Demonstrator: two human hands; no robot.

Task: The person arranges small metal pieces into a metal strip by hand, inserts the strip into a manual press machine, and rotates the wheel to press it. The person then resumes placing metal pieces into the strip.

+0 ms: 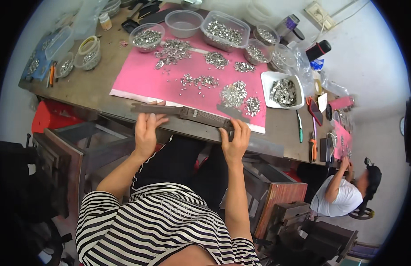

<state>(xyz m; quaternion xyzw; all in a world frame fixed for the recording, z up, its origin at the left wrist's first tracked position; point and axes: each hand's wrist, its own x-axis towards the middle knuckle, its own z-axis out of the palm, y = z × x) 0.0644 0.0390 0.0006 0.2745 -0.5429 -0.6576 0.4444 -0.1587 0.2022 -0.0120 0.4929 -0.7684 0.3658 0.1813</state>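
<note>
A long, dark metal bar-like fixture (170,111) with a row of small slots along its right half lies across the front edge of the table, slightly tilted. My left hand (147,129) grips its left part, thumb in front and fingers partly behind it. At the other end, my right hand (236,138) is closed around the fixture's right tip. Just beyond it, a pink sheet (141,82) carries several loose piles of small shiny metal pieces (234,94). What sits in the slots is too small to make out.
Clear plastic tubs (225,33) of metal pieces line the back, with a white tray (267,84) at right. Orange-handled pliers (312,144) and a green-handled tool (300,128) lie right of the sheet. A co-worker in a white shirt (334,199) works at far right.
</note>
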